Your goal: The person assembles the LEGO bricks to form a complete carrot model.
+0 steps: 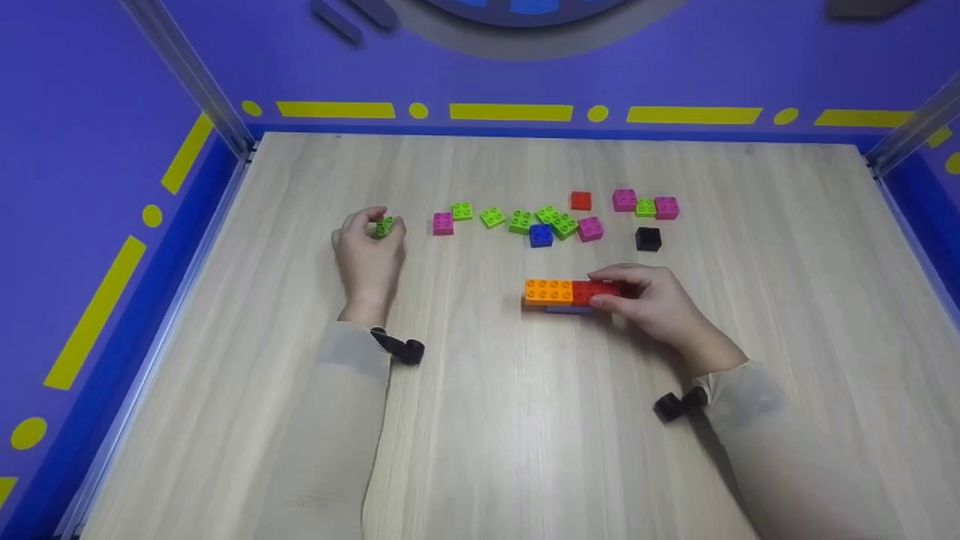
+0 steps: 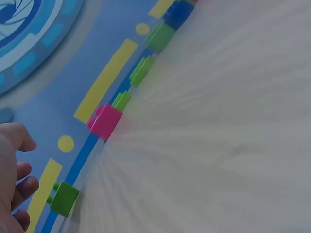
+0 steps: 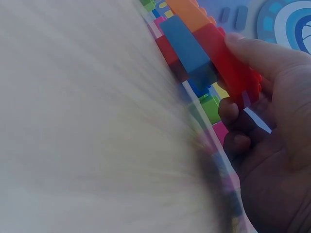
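Left hand [image 1: 370, 253]: yours is relaxed around the small green block [image 1: 385, 226], gap showing at the wrist view, no pinch. Your right hand [image 1: 651, 300] pinches the block bar [image 1: 548, 290] by its red end, blue block [image 3: 187, 51] underneath. Bar runs side to side; green block sits well left, farther out on the bench [image 1: 465, 420], nearer your left.
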A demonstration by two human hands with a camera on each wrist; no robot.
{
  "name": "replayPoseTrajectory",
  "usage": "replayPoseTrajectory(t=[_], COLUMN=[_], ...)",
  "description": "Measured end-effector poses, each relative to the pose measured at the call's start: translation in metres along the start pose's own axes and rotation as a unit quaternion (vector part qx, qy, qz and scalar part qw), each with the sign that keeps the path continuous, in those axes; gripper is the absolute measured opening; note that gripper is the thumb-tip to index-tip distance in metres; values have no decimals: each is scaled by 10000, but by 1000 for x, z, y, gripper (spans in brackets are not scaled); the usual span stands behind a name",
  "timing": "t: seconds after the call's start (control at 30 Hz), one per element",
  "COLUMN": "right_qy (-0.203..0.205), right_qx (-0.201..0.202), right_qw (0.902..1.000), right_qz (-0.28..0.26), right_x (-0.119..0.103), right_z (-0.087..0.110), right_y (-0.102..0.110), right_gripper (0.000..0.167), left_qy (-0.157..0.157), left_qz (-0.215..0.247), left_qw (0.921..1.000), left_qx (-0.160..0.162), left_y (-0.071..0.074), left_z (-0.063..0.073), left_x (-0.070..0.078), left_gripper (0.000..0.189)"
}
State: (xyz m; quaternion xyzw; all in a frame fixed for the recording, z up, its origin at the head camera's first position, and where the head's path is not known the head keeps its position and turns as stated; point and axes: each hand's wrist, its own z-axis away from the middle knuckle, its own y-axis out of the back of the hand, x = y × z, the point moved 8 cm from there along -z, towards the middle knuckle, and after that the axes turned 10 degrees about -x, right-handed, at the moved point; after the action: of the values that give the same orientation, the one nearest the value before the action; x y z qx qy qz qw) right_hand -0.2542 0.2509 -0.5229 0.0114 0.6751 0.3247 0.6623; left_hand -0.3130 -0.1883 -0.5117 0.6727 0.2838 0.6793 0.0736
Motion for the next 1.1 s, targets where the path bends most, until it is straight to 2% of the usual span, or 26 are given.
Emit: replayPoseTrajectory(t=[0.1,0.23,0.33,0.5,0.67,0.9,1.1], right_qy=[19,94,160,180,196,121,189], right_qx=[11,41,45,19,11,56,157], right_qw=[10000,9999,9999,9998,9998,9999,9995], right_qz=[-29,-33,-34,-74,-41,100,177], right_x=[1,1,1,2,1,1,1], right_z=[0,0,0,-1,-1,-2,-3], right_y=[0,-1,-1,-2,-2,0,3], right_gripper=[42,40,38,37,35,34,31], left_qy=[234,383,427,429,451,360,120], left_qz=[-444,-961,-1187,-1256,-1117,-558,19], left_qw=[9987,9941,9911,9902,9920,9973,9984], left_qx=[-85,-333,-427,-434,-376,-309,-559], left_y=[2,1,0,0,1,0,-12], left_z=[-2,-2,-2,-1,-1,-1,2], left_x=[-6,-10,-12,-13,-13,-9,2], left_gripper=[52,64,62,53,52,51,50])
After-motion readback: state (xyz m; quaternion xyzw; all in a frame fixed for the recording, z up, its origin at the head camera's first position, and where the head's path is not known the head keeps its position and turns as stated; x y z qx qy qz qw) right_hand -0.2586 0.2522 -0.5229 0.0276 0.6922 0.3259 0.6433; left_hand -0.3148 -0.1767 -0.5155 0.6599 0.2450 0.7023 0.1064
